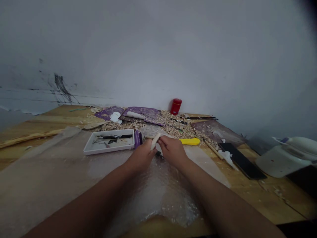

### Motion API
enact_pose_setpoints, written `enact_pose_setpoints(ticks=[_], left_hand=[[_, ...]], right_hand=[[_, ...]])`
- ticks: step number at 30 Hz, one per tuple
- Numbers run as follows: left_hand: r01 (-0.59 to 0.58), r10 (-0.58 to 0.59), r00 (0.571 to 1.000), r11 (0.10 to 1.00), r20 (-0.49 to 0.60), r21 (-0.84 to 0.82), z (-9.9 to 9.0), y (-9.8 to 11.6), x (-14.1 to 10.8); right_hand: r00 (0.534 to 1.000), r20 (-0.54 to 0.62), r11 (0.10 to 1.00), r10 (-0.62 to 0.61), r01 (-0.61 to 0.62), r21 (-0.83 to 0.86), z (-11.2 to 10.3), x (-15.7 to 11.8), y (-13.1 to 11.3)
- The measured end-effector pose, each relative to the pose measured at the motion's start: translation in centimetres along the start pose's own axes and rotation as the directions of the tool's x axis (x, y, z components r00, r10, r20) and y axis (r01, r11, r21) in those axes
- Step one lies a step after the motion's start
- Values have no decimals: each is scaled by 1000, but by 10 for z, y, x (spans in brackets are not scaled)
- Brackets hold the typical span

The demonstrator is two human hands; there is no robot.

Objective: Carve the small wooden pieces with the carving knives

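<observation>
Pale wooden workpiece pinched between left hand and right hand, fingers curled around it, above bubble wrap. Yellow tool handle lies just beyond right hand; white tray sits left.

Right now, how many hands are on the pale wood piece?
2: the left hand on its left side, the right hand on its right, the pale wood piece between them.

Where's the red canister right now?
In the head view, the red canister stands by the wall at the far edge of the table, just behind the wood shavings and right of the purple sheet.
</observation>
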State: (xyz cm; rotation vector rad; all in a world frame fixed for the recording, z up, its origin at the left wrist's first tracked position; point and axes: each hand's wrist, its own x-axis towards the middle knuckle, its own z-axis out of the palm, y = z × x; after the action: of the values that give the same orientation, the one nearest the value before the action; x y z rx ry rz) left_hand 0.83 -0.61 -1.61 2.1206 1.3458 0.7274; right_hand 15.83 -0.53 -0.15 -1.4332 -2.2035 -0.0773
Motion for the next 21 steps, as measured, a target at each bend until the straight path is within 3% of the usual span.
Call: enact_pose_setpoints(ticks=[7,14,17,21], left_hand=[[-4,4,1000,1000,-7,-2,0,-2,1],[-32,32,999,999,-2,1,-3,1,-1],[-10,10,1000,1000,-2,21,-3,1,-1],[0,0,1000,1000,-15,20,-4,2,-1]], right_hand=[[993,101,998,-61,59,18,-4,1,-3],[999,-7,999,-42,42,5,-1,0,3],[1000,-3,1000,-19,18,-21,0,1,4],[996,37,996,-84,85,-31,-2,0,1]])
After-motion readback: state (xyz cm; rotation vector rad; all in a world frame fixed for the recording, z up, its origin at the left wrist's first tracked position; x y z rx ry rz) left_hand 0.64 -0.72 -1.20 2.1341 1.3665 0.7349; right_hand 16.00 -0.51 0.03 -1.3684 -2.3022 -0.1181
